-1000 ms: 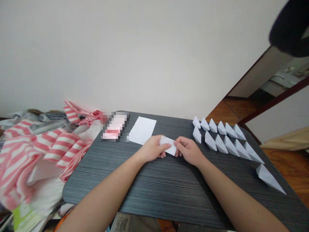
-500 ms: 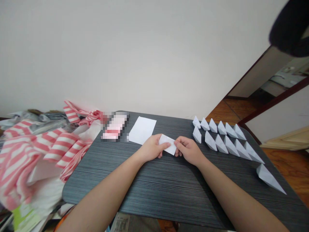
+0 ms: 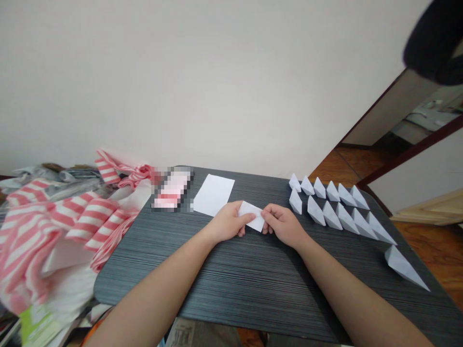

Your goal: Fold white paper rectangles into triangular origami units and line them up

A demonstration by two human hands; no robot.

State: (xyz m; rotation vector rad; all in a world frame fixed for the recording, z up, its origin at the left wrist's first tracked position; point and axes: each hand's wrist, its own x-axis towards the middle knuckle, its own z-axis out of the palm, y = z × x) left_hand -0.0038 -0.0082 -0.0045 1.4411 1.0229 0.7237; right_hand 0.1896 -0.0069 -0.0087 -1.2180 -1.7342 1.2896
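A small folded piece of white paper (image 3: 252, 215) is held between both hands above the dark table. My left hand (image 3: 227, 222) grips its left side, the thumb lying across the front. At the right edge my right hand (image 3: 282, 223) pinches the paper between thumb and fingers. Just behind my left hand a flat stack or sheet of white paper (image 3: 213, 193) lies on the table. To the right of my right hand stand several folded white paper shapes (image 3: 316, 210) in two rows, with one more pointed paper shape (image 3: 403, 265) nearer the right edge.
The dark wood-grain table (image 3: 253, 284) meets a pale wall at its back. A blurred-out pink and white rectangle (image 3: 172, 189) lies at the back left. Red-and-white striped cloth (image 3: 90, 217) is heaped beyond the left edge. A dark object (image 3: 436, 43) hangs at upper right.
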